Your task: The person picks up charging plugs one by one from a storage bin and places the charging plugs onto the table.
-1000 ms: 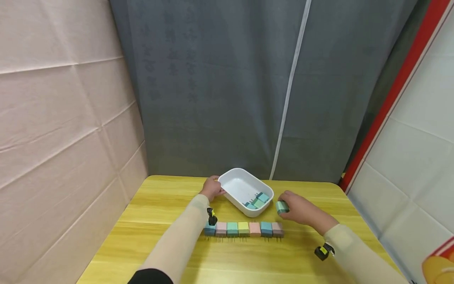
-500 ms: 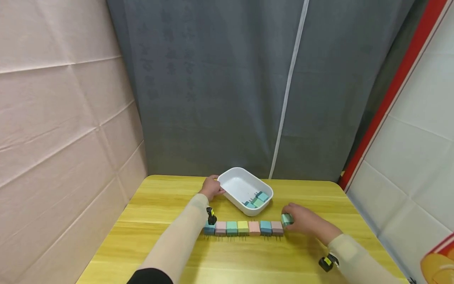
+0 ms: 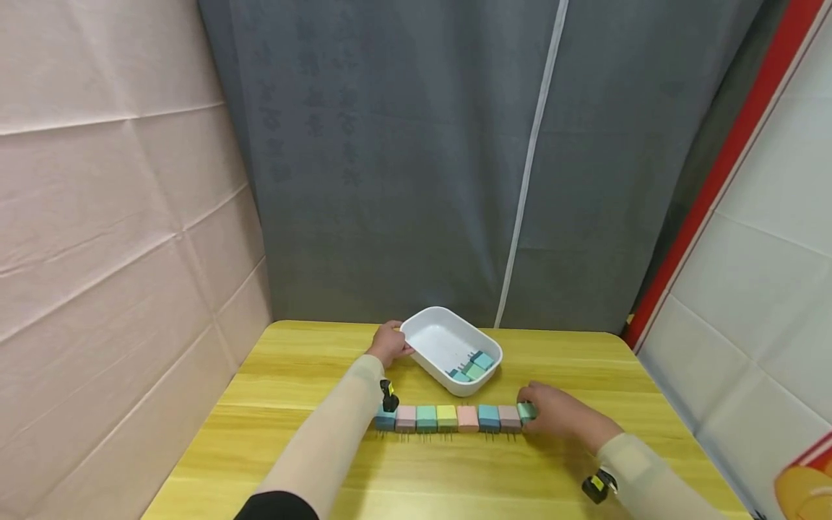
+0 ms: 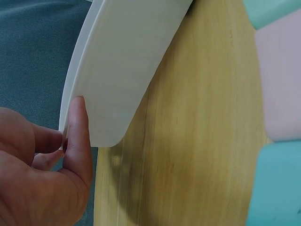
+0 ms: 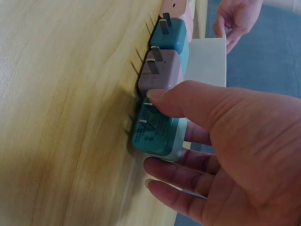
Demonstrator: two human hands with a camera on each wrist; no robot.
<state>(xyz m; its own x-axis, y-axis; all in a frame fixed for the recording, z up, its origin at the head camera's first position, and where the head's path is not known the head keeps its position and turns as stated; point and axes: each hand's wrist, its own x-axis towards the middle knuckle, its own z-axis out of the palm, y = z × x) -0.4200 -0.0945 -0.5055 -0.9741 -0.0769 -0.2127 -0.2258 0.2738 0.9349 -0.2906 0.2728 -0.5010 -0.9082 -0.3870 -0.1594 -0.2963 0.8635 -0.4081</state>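
Note:
My left hand (image 3: 388,343) pinches the rim of a white plastic tub (image 3: 425,334) at its left corner, thumb and fingers on either side of the wall. In the tub's near right part lie several blue and green chargers (image 3: 475,373). My right hand (image 3: 560,413) grips a green charger (image 5: 155,130) at the right end of a row, its prongs toward me. This charger stands right beside a mauve charger (image 5: 161,70). The row goes on leftward with a blue charger (image 3: 489,418), a pink charger (image 3: 467,418), a yellow charger (image 3: 446,418) and others.
The yellow wood-grain table (image 3: 416,477) carries everything. A grey curtain (image 3: 403,180) hangs behind its far edge. Pale cloth (image 3: 130,289) covers the left side, and a white panel with a red border (image 3: 728,180) stands on the right.
My right hand has come down and toward me with the green charger, from beside the tub to the row's right end. My left hand keeps its hold on the tub.

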